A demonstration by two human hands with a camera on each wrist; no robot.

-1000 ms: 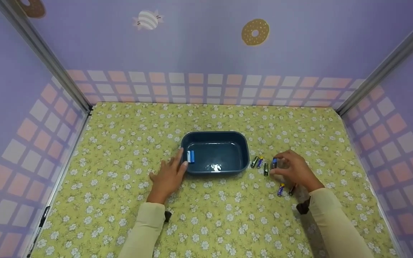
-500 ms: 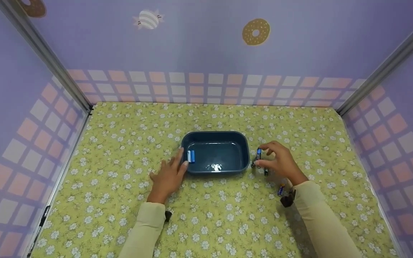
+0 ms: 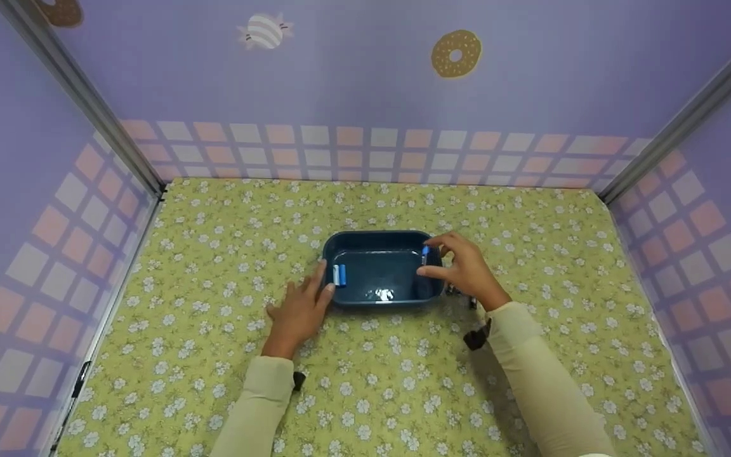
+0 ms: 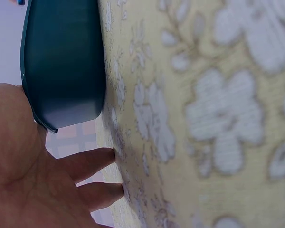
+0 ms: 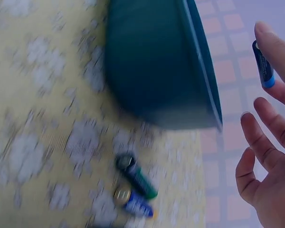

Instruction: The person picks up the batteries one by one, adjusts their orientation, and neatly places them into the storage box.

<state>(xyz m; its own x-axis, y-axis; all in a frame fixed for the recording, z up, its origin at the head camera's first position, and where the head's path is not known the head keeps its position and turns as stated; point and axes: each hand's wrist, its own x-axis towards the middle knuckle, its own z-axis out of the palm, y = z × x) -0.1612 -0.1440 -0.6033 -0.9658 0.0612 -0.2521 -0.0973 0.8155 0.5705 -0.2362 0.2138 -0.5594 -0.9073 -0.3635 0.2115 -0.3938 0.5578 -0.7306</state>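
A dark teal plastic tub (image 3: 381, 303) stands on the table. My right hand (image 3: 467, 270) is over its right end. Thumb and fingertip pinch a battery (image 3: 426, 255), black with a blue end; the right wrist view shows this battery (image 5: 263, 65) above the rim level, other fingers loosely bent. My left hand (image 3: 299, 314) rests at the tub's left end, fairly straight fingers at the rim, two fingertips on the cloth in the left wrist view. Inside the tub's left end lie a white battery (image 3: 336, 275) and a blue battery (image 3: 342, 275), side by side.
Beside the tub's right wall lie a green-black battery (image 5: 137, 176) and a blue battery (image 5: 135, 204) with a gold end. Another dark battery (image 3: 473, 303) shows by my right wrist. Flowered yellow cloth (image 3: 213, 254) covers the table; purple walls (image 3: 365, 76) enclose it.
My right hand has carried the battery leftward from the loose batteries to over the tub's right end. The left hand has stayed at the tub's left end.
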